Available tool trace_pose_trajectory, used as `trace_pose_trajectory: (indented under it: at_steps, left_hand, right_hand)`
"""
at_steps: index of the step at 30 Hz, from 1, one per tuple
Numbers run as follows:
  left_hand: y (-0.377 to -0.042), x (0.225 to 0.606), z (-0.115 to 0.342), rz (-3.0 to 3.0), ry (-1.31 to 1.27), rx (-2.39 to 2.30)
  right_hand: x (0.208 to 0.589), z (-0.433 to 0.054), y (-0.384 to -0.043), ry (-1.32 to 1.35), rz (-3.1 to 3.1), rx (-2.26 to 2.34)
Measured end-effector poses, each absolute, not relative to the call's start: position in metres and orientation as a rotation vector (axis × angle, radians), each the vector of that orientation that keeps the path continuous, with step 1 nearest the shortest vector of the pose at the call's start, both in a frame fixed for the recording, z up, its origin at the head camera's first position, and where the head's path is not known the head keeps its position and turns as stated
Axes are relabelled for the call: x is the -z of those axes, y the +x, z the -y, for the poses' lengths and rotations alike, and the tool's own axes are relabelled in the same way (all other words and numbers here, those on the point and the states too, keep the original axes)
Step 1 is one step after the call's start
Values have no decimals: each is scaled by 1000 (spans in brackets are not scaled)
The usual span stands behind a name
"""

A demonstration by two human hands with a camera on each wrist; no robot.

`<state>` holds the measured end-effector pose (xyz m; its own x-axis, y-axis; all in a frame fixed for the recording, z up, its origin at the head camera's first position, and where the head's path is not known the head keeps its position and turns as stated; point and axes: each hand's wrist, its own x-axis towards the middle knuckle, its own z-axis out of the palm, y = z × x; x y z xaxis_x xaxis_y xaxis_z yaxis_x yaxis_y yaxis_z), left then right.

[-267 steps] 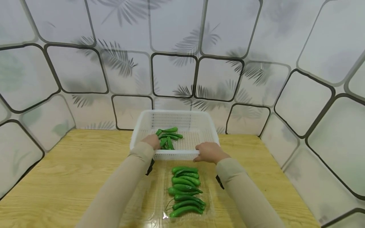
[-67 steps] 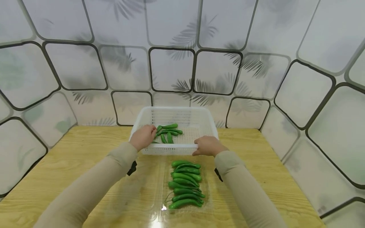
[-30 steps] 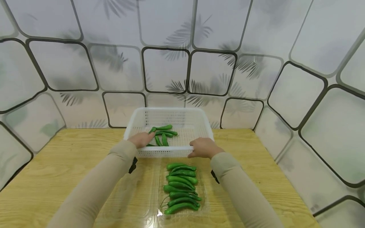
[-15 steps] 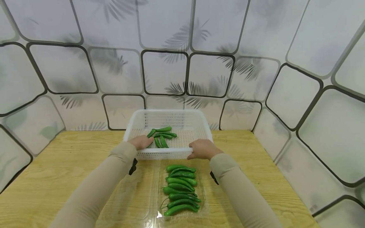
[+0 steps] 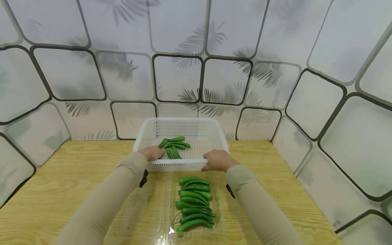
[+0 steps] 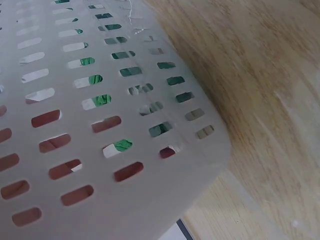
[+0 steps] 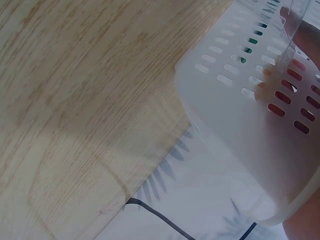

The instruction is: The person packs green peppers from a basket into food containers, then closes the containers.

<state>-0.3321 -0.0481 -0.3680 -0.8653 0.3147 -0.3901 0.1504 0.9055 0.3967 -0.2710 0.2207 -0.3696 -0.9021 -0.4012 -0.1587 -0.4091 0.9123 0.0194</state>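
A white perforated plastic basket (image 5: pixel 196 165) stands near the back of the table. Several green chili peppers (image 5: pixel 179 145) lie loose in its left half. My left hand (image 5: pixel 152 153) reaches over the basket's front left rim, touching or close to the nearest peppers; its fingers are mostly hidden. Through the basket's holes in the left wrist view, skin and bits of green pepper show. My right hand (image 5: pixel 218 160) grips the front rim, thumb outside, fingers inside. In front, a row of green chili peppers (image 5: pixel 196 204) lies in a clear plastic clamshell tray (image 5: pixel 167 207).
The wooden table (image 5: pixel 61 190) extends to both sides of the arms. A patterned cloth wall (image 5: pixel 180 78) encloses the back and sides, close behind the basket. Light glints off the clear tray's left half, flat on the table.
Over the last seconds my left hand has shifted left and then lowered into the basket's front left corner. My right hand keeps its grip on the rim. The last half second shows almost no motion.
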Motion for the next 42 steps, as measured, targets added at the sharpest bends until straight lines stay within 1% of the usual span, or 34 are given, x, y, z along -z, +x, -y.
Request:
trace_pose_trajectory:
  at_steps: [11,19,28,37,42]
  left_hand:
    - [-336,370,48,-2563,325,-504]
    - [-338,372,49,-2643,360,-511]
    - [-336,373,52,-2782,508,-624]
    - [-335,371,53,-2893,420,-726]
    - [-334,373,54,-2977,448,-812]
  right_hand:
    - [370,-221,-272,-626,-2925,-84]
    - [371,-221,-274,-633,-2929,-103]
    - [373,-221,-275,-627,-2924,-90]
    - [373,-221,-274,-637,-2921,-88]
    - [374,-222,-275,-650,-2931,-68]
